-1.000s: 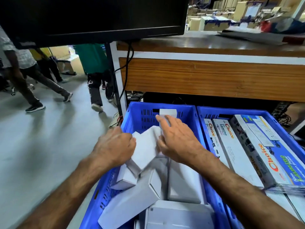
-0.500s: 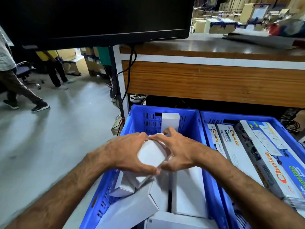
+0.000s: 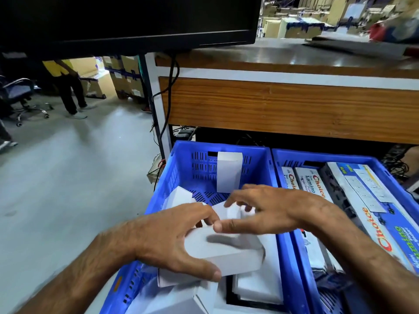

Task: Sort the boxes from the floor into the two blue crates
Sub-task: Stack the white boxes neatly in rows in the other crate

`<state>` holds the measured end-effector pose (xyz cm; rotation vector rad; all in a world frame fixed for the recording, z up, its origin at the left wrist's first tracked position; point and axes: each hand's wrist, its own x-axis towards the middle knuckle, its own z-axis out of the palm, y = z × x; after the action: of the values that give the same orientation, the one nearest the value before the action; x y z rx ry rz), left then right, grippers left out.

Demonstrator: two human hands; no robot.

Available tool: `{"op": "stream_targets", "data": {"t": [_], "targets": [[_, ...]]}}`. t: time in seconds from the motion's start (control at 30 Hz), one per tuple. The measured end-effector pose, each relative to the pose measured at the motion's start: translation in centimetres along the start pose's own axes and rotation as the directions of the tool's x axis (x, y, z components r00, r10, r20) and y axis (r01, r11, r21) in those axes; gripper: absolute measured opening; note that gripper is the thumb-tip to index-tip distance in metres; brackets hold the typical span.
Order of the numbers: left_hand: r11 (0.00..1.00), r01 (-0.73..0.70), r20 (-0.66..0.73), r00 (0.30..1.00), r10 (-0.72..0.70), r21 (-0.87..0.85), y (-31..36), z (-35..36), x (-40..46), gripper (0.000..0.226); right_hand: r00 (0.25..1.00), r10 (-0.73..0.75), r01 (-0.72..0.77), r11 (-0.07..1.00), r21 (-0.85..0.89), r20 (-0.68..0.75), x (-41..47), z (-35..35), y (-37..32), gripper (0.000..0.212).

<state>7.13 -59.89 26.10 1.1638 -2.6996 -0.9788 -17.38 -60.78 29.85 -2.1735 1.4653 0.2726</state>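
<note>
1. Risk, judged: white box (image 3: 226, 252) could slip from the left hand (image 3: 172, 243) and tumble onto the loose pile below, since only thumb underneath and fingers over its top edge clamp it.
2. Risk, judged: right hand (image 3: 269, 211), fingers spread and lightly curled, thumb stretched toward the box's top, gripping nothing clearly; a careless nudge could topple the upright white box (image 3: 229, 172) leaning on the far wall at 12 o'clock.
3. Held box: hovering over the middle of the left blue crate (image 3: 181, 168).
4. Left crate: plain white boxes, jumbled and tilted at 6 and 9 o'clock.
5. Right blue crate (image 3: 294, 156), at 3 o'clock, touching its neighbour: long printed "Choice" boxes (image 3: 371, 207) lying side by side.
</note>
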Motion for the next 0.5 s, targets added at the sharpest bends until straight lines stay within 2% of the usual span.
{"op": "stream_targets", "data": {"t": [0.07, 0.17, 0.27, 0.37, 0.43, 0.5], "targets": [[0.999, 0.043, 0.052, 0.998, -0.044, 0.013, -0.3, -0.5, 0.5, 0.078, 0.989, -0.011, 0.011, 1.000, -0.002, -0.149, 1.5, 0.5, 0.5, 0.084], [0.998, 0.068, 0.089, 0.994, -0.068, 0.001, -0.7, -1.0, 1.6, 0.078, 0.936, -0.055, 0.016, 0.994, -0.112, -0.349, 4.3, 1.5, 1.4, 0.072], [0.995, 0.053, 0.103, 0.994, -0.045, -0.085, -0.6, -1.2, 2.4, 0.069, 0.910, -0.080, 0.001, 0.981, -0.192, -0.408, 6.9, 2.1, 2.2, 0.076], [0.993, 0.018, 0.060, 0.998, -0.011, -0.117, -0.3, -1.5, 3.1, 0.059, 0.892, -0.081, -0.027, 0.973, -0.229, -0.446, 8.8, 2.4, 2.8, 0.082], [0.998, -0.003, 0.012, 1.000, 0.004, -0.064, -0.4, -1.9, 4.1, 0.051, 0.880, -0.088, -0.058, 0.955, -0.290, -0.467, 10.0, 2.5, 3.0, 0.087], [0.991, 0.059, -0.058, 0.997, -0.052, 0.123, -1.2, -2.3, 5.7, 0.059, 0.879, -0.091, -0.090, 0.932, -0.350, -0.467, 11.4, 2.5, 3.2, 0.094]]}}
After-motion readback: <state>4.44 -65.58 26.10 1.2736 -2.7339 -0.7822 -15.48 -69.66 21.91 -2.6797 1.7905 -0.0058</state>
